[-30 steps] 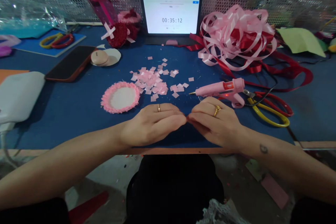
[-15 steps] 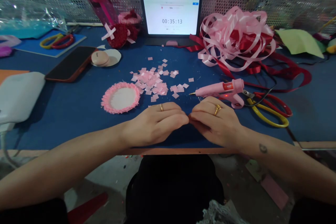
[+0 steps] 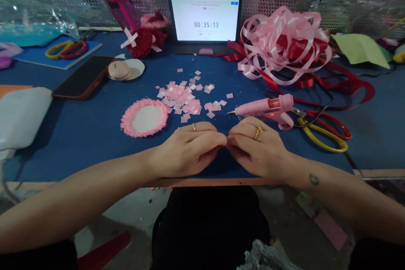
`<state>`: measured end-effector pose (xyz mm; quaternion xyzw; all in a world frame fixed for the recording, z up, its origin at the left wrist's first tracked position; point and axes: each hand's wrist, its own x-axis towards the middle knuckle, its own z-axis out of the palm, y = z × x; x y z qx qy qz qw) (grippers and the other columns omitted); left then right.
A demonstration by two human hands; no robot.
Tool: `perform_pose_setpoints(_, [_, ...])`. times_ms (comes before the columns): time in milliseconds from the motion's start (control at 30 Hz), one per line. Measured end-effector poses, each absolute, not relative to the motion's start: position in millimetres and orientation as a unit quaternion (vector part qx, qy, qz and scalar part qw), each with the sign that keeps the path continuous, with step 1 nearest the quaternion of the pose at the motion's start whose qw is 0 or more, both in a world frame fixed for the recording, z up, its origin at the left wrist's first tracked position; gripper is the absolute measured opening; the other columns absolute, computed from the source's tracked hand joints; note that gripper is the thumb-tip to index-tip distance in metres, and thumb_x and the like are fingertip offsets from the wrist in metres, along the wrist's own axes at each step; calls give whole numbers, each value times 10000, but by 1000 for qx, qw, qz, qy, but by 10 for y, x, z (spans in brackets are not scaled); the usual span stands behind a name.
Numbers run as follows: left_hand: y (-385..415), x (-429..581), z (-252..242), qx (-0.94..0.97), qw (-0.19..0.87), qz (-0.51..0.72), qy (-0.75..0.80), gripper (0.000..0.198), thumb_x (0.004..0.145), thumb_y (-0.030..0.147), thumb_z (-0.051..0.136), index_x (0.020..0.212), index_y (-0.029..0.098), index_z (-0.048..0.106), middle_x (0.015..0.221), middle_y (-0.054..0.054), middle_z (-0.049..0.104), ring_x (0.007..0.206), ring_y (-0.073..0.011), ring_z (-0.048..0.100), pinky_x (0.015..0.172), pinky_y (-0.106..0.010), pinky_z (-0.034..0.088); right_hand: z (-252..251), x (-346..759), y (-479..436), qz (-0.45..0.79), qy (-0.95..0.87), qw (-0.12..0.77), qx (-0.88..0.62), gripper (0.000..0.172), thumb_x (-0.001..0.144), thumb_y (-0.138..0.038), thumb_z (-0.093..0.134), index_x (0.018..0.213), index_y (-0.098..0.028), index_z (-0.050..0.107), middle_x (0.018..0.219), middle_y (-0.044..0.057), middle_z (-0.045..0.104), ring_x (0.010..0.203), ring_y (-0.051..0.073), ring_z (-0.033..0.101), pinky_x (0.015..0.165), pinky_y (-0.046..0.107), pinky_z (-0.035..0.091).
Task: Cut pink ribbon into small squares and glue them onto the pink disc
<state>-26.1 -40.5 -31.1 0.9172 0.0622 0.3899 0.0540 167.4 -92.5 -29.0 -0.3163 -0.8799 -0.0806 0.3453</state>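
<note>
My left hand and my right hand meet fingertip to fingertip above the front of the blue table. Both are closed in a pinch, and whatever lies between the fingertips is hidden. Just beyond my left hand lie small pink ribbon squares in a loose pile. A round white disc with a ruffled pink border rests to the left of them. Behind my right hand a pink glue gun lies on its side, its nozzle pointing left.
Scissors lie right of the glue gun. Tangled pink ribbon is heaped at the back right. A tablet stands at the back. On the left are a phone, a white charger and more scissors.
Both hands keep their fingertips together, with the left fingers curled slightly differently. The whole view has shifted very slightly.
</note>
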Motion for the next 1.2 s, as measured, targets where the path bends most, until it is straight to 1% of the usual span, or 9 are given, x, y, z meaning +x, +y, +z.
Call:
perform_pose_setpoints(133, [-418,-235,-291,913,61,397,73,195,767,15,575,920,128,533,790,-14,653,731,-89,612,640,-191,543,-303,1669,-921,-71,-874,358,-320,97,815,-65,524,800,-128,596,763,61,619,724,176,516,683,342,495])
perform_pose_setpoints(267, [-434,-242,-268,906,83,399,115,140,763,50,602,856,139,546,746,-22,668,685,-102,628,606,-206,534,-290,1676,-928,-74,-865,373,-328,112,815,-64,529,823,-157,592,776,35,617,725,162,526,704,340,493])
perform_pose_setpoints(367, [-436,-257,-259,907,53,384,161,67,784,126,606,816,169,567,707,6,674,630,-93,629,559,-196,514,-270,1678,-935,-73,-863,381,-324,116,808,-51,538,838,-151,589,779,32,619,742,160,543,718,341,489])
perform_pose_setpoints(500, [-413,-270,-263,922,11,365,128,24,804,144,590,808,168,593,741,-3,686,669,-97,646,619,-196,528,-258,1676,-942,-81,-866,376,-321,98,809,-56,550,839,-139,590,771,44,620,737,161,536,718,333,480])
perform_pose_setpoints(633, [-397,-266,-278,931,-1,353,95,69,815,105,550,770,150,578,742,-22,668,694,-100,630,659,-207,527,-276,1672,-945,-79,-869,366,-323,95,818,-81,529,815,-160,581,774,39,612,735,168,517,712,338,478])
perform_pose_setpoints(767, [-410,-259,-298,934,9,350,70,132,816,78,539,705,150,542,687,-10,628,670,-95,598,661,-215,518,-301,1660,-950,-79,-870,366,-320,93,807,-87,529,780,-164,573,766,40,601,728,172,499,712,343,487])
perform_pose_setpoints(933, [-401,-286,-319,946,1,318,59,174,856,113,495,694,171,522,644,9,577,652,-99,570,661,-237,508,-306,1642,-939,-97,-871,364,-316,113,808,-74,518,764,-162,575,736,40,597,707,170,495,689,334,497])
perform_pose_setpoints(1067, [-363,-304,-341,946,5,318,58,165,858,131,502,700,176,521,631,10,549,651,-109,551,653,-248,496,-311,1640,-916,-111,-872,346,-327,125,825,-90,505,748,-153,580,693,41,582,694,169,502,681,325,497])
perform_pose_setpoints(1200, [-371,-295,-338,951,14,305,49,183,860,121,494,688,180,519,627,13,537,659,-110,550,667,-250,493,-327,1638,-917,-101,-882,334,-317,140,823,-103,487,729,-155,576,695,51,588,696,174,489,681,325,506])
